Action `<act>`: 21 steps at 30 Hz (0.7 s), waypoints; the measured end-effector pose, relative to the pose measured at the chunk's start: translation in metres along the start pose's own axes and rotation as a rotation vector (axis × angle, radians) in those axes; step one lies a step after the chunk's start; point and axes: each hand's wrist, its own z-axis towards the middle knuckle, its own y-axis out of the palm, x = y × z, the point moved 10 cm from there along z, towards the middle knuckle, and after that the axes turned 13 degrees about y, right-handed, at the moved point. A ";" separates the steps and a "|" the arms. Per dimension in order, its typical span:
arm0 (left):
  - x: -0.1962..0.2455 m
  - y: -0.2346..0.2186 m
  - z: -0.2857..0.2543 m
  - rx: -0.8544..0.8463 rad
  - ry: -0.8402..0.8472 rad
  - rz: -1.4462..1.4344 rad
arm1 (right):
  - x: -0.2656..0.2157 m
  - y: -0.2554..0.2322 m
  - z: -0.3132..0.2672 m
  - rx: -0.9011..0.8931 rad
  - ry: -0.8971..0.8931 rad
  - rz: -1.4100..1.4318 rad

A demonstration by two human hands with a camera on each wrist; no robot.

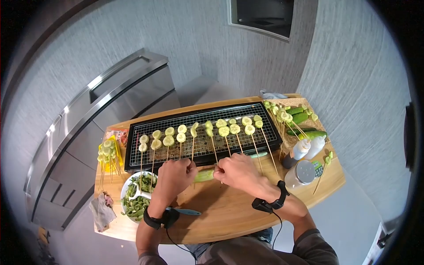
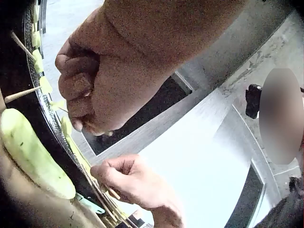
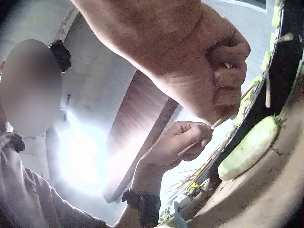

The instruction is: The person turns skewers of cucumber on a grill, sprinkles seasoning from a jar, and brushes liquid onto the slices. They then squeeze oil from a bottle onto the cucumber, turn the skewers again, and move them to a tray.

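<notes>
Your left hand (image 1: 175, 173) and right hand (image 1: 237, 173) grip skewers (image 1: 194, 130); their slices (image 1: 168, 140) lie just beyond, on the grill rack (image 1: 190, 115). Sticks (image 1: 213, 145) likely light, stiff; slices soft, slippery: pinch sticks low.

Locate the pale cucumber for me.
In the head view, the pale cucumber lies near the centre on the wooden table, on the person's side of the black grill, between the left hand and right hand.
</notes>
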 end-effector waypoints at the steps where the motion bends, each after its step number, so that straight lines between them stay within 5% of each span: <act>1: 0.001 -0.006 0.001 0.057 0.017 -0.020 | 0.000 -0.008 -0.001 0.070 -0.004 0.017; 9: 0.006 -0.016 0.002 0.071 0.006 -0.065 | -0.005 -0.040 -0.007 0.215 -0.002 0.095; 21: -0.001 0.009 -0.001 -0.073 -0.010 0.009 | 0.003 0.006 0.000 0.032 0.013 -0.019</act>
